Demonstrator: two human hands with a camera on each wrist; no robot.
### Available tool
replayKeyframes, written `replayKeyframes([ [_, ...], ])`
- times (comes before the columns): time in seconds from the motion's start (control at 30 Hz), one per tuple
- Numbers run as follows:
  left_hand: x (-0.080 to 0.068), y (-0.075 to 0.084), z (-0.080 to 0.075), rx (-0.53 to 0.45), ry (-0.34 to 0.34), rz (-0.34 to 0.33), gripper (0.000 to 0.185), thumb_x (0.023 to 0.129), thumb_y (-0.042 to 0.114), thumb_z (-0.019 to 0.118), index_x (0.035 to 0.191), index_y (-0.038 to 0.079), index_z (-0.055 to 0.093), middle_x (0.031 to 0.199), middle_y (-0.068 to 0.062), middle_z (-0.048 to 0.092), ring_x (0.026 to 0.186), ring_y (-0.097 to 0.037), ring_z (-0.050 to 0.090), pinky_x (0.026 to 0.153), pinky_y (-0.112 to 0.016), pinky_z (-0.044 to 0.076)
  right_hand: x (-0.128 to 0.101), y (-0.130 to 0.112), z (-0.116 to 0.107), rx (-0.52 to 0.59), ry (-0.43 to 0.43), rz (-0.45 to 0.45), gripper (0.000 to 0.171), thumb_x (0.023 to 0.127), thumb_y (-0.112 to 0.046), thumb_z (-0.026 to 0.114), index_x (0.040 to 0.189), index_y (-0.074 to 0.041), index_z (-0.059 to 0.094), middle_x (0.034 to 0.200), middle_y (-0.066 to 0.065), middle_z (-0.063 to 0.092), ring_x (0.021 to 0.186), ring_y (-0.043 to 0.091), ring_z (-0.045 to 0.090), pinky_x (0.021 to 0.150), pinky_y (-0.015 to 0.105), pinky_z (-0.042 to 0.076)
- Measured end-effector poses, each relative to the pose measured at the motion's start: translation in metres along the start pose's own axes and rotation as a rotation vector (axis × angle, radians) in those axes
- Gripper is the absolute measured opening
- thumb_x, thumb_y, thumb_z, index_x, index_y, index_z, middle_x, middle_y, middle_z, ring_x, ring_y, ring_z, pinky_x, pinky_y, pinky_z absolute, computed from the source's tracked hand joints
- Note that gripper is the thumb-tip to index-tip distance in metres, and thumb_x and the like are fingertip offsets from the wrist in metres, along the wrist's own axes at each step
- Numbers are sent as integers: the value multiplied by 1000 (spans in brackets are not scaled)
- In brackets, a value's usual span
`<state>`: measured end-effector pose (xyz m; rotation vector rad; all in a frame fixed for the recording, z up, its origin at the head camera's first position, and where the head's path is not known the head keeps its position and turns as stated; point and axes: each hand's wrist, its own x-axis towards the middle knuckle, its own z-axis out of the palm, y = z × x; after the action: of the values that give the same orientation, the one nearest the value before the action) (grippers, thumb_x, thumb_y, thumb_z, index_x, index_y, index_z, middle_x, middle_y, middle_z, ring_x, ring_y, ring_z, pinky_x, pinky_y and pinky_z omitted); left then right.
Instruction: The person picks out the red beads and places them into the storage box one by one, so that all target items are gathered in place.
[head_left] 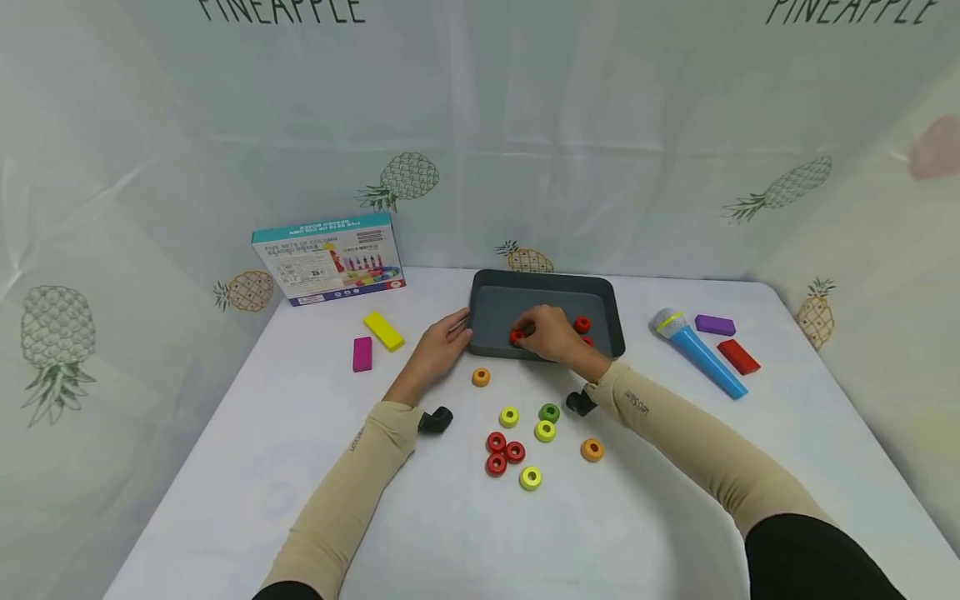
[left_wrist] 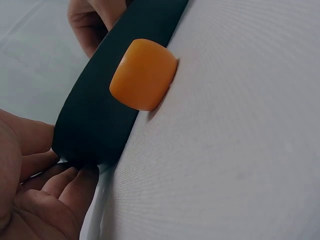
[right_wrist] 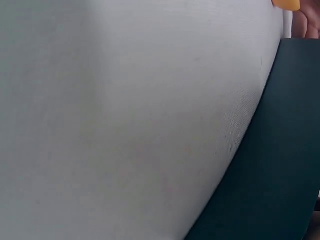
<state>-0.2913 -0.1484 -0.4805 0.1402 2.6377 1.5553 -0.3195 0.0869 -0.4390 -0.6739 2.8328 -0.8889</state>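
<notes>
A dark grey tray (head_left: 551, 286) lies at the back of the table. At its front left corner my left hand (head_left: 441, 346) holds the edge; in the left wrist view the left hand (left_wrist: 50, 195) has its thumb and fingers against the corner of the tray (left_wrist: 90, 120). Inside the tray, my right hand (head_left: 551, 333) pinches a red ring bead (head_left: 517, 337) near the front left. Two more red beads, one of them a red bead (head_left: 582, 324), lie to the right of that hand. An orange bead (head_left: 481, 377) sits just outside the tray's front wall.
Several red beads (head_left: 497, 464), yellow-green beads (head_left: 531, 477), a green bead (head_left: 549, 412) and an orange bead (head_left: 592, 450) lie in front. A toy microphone (head_left: 701, 354) and blocks (head_left: 738, 357) are at right; a box (head_left: 330, 258) and a yellow block (head_left: 384, 331) at left.
</notes>
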Motion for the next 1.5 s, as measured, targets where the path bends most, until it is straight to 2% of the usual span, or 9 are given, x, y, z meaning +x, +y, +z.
replayKeyframes([
  [0.5, 3, 1, 0, -5, -17, 7, 53, 105, 27, 56, 156, 23, 41, 161, -5, 42, 142, -17, 49, 120, -39, 40, -7, 4, -3, -15, 66, -52, 28, 88, -8, 77, 114, -1, 75, 112, 16, 72, 98, 27, 70, 85, 40, 62],
  [0.73, 1, 0, 2, -44, -28, 50, 53, 106, 25, 54, 157, 17, 40, 161, -7, 41, 143, -19, 49, 119, -38, 42, -14, 3, -6, 25, 89, -74, 29, 88, -8, 77, 116, -1, 74, 114, 16, 71, 101, 29, 71, 86, 42, 62],
  [1.03, 0, -1, 2, -44, -28, 38, 53, 106, 24, 54, 157, 16, 40, 162, -6, 40, 143, -19, 48, 119, -39, 41, -32, -10, -9, 51, 125, -120, 28, 87, -11, 78, 114, -1, 75, 111, 16, 72, 98, 29, 70, 81, 39, 62],
  [1.37, -1, -2, 0, -44, -27, 32, 54, 106, 27, 54, 157, 21, 39, 163, -4, 38, 144, -19, 48, 118, -39, 43, -65, -43, -13, 74, 25, -219, 27, 82, -12, 83, 107, -5, 76, 105, 10, 73, 94, 26, 70, 74, 27, 60],
  [1.5, 0, -2, -1, -56, -29, 33, 54, 106, 27, 54, 158, 20, 38, 163, -3, 38, 144, -20, 47, 117, -40, 43, -77, -52, -13, 77, -9, -241, 27, 82, -13, 84, 108, -8, 75, 104, 4, 73, 95, 25, 69, 75, 29, 61],
])
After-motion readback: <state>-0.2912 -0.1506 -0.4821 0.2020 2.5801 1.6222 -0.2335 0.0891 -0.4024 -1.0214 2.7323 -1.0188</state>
